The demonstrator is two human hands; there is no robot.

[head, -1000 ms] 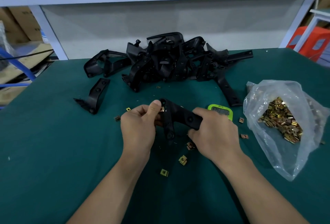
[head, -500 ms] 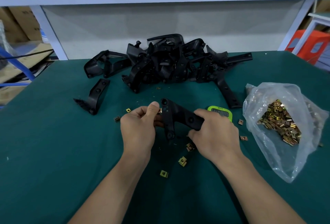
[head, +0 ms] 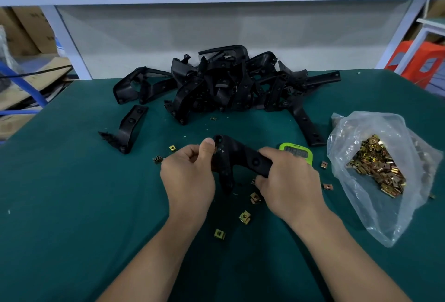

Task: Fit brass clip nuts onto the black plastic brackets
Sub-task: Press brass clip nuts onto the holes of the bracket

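1. My right hand (head: pixel 287 182) clamps the black angled plastic bracket (head: pixel 237 154) by its right arm, over the green table's (head: pixel 72 205) middle.
2. My left hand (head: pixel 190 176) pinches its upper-left end; its long axis spans both hands.

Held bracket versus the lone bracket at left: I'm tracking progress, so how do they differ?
The held bracket is gripped by the left hand and right hand; the lone bracket lies untouched on the mat. The held bracket sits centre, the lone bracket far left. Both are black, angled, with holes.
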